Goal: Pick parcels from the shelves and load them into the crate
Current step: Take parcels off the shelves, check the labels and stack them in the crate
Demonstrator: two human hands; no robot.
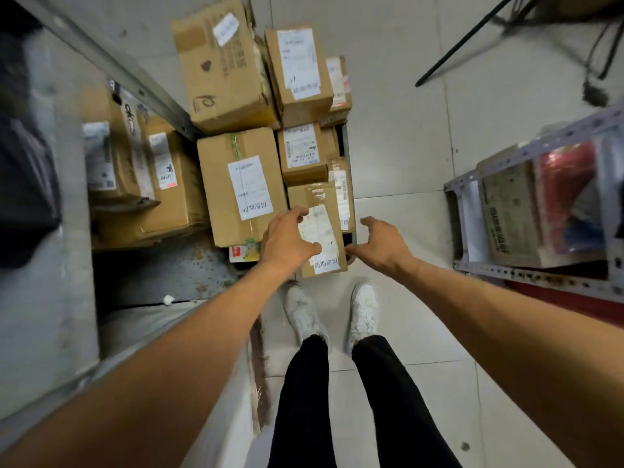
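At near end of crate (345, 143), small parcel (326, 231) is seen lying atop heaped boxes (241, 184), overhanging rim toward shoes (364, 309). Left hand (290, 243) is spread wide across parcel top, thumb and forefinger apart; firm grip cannot be told. Right hand (380, 243) is held open, fingertips just beside parcel's right edge. Step judged: parcel being seated on load. Parcel to be slid inward until overhang is gone; both sides to be steadied; stack not to be shoved; tipping risk is judged real.

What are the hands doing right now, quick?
Left hand: on the small parcel; grip cannot be told.
Right hand: open, holding nothing.
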